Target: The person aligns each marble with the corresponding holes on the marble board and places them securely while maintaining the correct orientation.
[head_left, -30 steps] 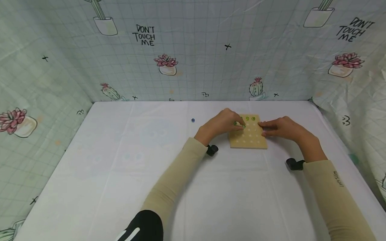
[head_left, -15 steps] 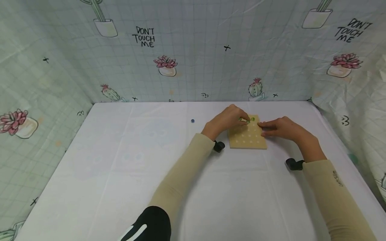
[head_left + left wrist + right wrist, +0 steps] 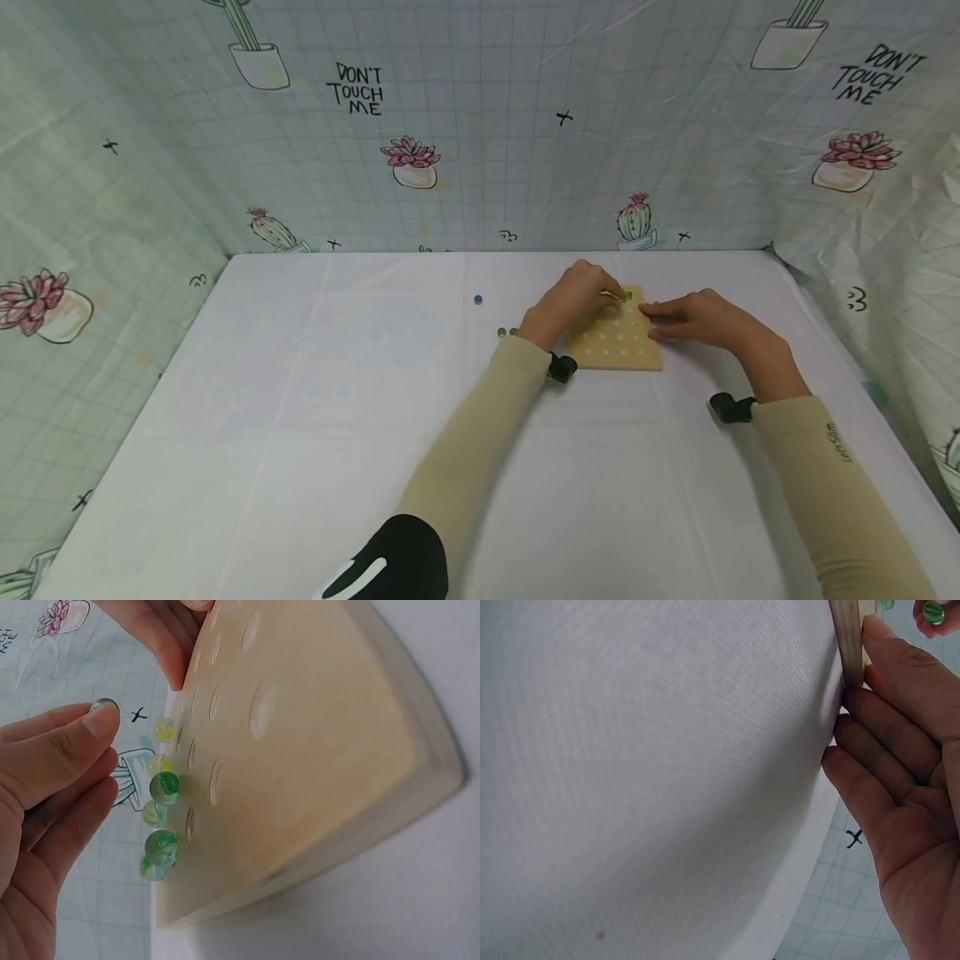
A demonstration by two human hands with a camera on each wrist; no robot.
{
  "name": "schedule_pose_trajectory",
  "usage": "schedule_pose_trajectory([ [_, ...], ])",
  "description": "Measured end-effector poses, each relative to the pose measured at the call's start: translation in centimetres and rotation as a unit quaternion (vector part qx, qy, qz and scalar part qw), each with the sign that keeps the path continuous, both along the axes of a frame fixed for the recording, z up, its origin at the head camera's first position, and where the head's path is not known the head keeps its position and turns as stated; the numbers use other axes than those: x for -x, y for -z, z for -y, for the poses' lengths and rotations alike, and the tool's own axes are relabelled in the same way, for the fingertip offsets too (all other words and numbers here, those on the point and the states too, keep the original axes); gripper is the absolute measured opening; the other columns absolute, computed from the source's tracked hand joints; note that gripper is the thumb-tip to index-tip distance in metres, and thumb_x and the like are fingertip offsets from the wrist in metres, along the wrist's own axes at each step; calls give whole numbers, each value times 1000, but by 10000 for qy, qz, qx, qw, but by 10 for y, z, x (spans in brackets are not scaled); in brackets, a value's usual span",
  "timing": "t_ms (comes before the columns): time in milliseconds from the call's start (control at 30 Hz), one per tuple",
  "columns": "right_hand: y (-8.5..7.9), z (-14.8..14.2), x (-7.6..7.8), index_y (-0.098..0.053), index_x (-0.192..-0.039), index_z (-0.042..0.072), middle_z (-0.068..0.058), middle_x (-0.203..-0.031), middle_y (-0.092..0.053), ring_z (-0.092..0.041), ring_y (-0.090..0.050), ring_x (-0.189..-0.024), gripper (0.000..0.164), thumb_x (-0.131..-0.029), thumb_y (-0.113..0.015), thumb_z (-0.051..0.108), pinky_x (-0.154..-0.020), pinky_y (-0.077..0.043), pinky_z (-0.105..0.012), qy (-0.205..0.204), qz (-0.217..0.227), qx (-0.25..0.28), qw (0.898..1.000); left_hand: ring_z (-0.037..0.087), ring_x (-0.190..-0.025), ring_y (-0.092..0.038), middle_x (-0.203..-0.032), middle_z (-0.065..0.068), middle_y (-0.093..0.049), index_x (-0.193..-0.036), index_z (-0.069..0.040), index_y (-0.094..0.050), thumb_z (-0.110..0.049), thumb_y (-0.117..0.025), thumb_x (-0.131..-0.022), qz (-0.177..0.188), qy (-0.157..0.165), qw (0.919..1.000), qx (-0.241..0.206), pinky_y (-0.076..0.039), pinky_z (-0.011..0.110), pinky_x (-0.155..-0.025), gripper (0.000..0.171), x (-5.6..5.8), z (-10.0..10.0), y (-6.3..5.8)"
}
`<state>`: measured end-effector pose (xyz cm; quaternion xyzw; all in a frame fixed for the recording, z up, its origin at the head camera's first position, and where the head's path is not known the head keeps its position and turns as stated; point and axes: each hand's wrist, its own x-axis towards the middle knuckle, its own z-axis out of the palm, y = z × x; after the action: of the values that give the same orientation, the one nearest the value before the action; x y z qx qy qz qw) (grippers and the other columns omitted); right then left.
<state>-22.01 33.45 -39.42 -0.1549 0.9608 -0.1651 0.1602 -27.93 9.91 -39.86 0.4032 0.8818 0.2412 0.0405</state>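
Note:
In the head view a pale wooden board [image 3: 619, 343] with rows of round hollows lies at the far right of the table. My left hand [image 3: 573, 300] is over its far rows. Thumb and forefinger pinch a clear green marble [image 3: 106, 705], held just off the board in the left wrist view. Several glass marbles sit in the hollows beside that hand, among them a green marble [image 3: 165, 787] and a yellow marble [image 3: 163, 729]. Against the board's right edge rests my right hand [image 3: 705, 321], thumb and fingers apart and touching the wood, nothing gripped.
A blue marble [image 3: 477, 299] lies on the white tablecloth [image 3: 337, 433] left of the board. Two brownish marbles [image 3: 502, 332] lie by the left wrist. Behind the table hangs a printed curtain [image 3: 480, 125].
My left hand has shifted right along the board's far rows, still pinching a marble. Two brownish marbles have come into view behind its wrist. The right hand has stayed put.

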Motion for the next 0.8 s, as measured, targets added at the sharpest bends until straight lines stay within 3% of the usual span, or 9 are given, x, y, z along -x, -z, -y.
schedule_pose_trajectory([
  [233,-1,0,-1,-59,-142,13,-18,-141,-57,-46,-52,-130,57,-93,-74,39,-102,-45,-62,-61,-45,19,10000,9,-111,-65,-118,-5,-75,-112,-18,-81,-20,-74,-92,457,-594,9971,-121,-49,11,-87,21,-1,-2,-1],
  [800,-2,0,-2,-58,-143,14,-18,-143,-55,-47,-51,-131,59,-94,-73,42,-103,-44,-62,10,5,14,10000,6,-99,-64,-112,-6,-75,-107,-19,-82,-22,-76,-90,628,-481,9963,339,-51,15,-80,19,5,-8,3],
])
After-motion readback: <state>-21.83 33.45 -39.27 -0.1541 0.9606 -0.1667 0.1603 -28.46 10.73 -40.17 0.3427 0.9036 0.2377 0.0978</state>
